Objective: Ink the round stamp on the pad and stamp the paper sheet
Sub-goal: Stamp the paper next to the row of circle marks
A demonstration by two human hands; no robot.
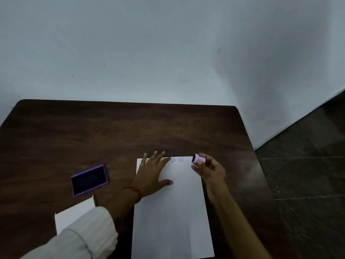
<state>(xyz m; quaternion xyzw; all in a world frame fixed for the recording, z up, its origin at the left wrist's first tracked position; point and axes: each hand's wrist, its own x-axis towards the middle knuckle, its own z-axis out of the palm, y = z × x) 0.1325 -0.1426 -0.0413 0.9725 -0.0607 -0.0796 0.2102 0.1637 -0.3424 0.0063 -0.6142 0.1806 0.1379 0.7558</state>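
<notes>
The right hand (210, 170) grips the round stamp (199, 159), its axis tilted sideways, above the paper sheet (173, 212) top-right corner. The left hand (152, 173) lies open, flat on the sheet. The pad (89, 180) lies well left, nearer the left hand.

Pink stamp (199, 159); purple-rimmed dark pad (89, 180); white sheet (171, 212); dark brown woodgrain table (112, 131); red wristband (137, 191).
</notes>
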